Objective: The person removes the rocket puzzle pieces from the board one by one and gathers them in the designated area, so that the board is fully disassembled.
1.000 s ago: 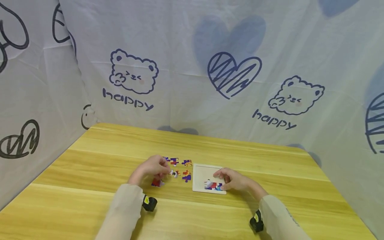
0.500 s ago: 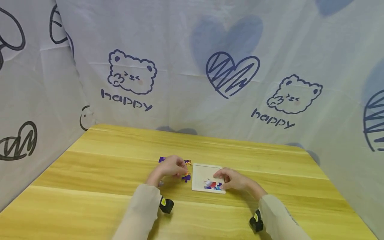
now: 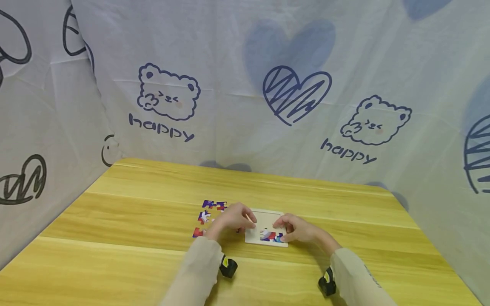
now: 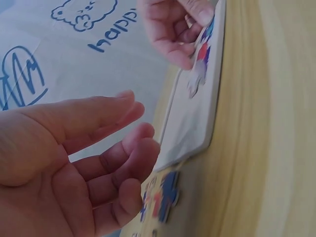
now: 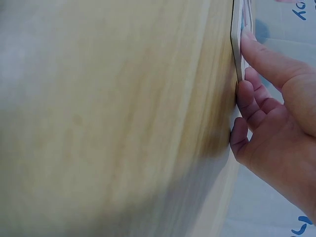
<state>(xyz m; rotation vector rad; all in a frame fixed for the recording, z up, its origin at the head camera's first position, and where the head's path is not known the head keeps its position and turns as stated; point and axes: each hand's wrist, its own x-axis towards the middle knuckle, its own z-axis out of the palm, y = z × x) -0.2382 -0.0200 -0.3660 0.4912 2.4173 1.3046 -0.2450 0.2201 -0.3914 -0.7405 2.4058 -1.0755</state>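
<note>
A shallow pale puzzle tray (image 3: 264, 216) lies on the table, with joined jigsaw pieces (image 3: 271, 236) along its near right part. My right hand (image 3: 300, 229) holds the tray at its right side; in the right wrist view the thumb is on top and the other fingers are at the edge. My left hand (image 3: 235, 216) hovers at the tray's left edge. Its fingers are loosely bent, and the left wrist view shows nothing between them. Beneath and beside this hand lie loose jigsaw pieces (image 4: 169, 196), some of which it hides in the head view.
Left of the tray, more loose puzzle pieces (image 3: 204, 217) lie on the wood-grained table (image 3: 126, 212). A white cloth (image 3: 233, 106) printed with bears and hearts hangs behind the table. Each wrist carries a small black camera (image 3: 228, 267).
My left hand has moved right, from above the loose pieces to the tray's left edge, uncovering pieces at the left. My right hand stays at the tray.
</note>
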